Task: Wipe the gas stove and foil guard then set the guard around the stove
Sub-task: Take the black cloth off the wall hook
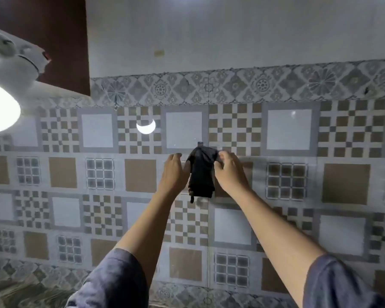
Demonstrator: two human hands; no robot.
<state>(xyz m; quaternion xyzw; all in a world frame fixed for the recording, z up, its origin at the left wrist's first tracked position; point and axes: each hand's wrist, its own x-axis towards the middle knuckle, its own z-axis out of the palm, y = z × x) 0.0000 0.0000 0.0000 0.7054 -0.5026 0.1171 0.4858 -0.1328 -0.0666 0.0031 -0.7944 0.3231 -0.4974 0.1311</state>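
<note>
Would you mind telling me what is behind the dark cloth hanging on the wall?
Patterned wall tiles surround the dark cloth, and a small hook peeks out above it. The tile directly behind is covered.

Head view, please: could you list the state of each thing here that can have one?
Dark cloth: hanging bunched from a small hook on the tiled wall.
Left hand: open, fingers at the cloth's left edge.
Right hand: fingers curled on the cloth's upper right edge.
Lamp: lit.
Stove, foil guard: not in view.
</note>
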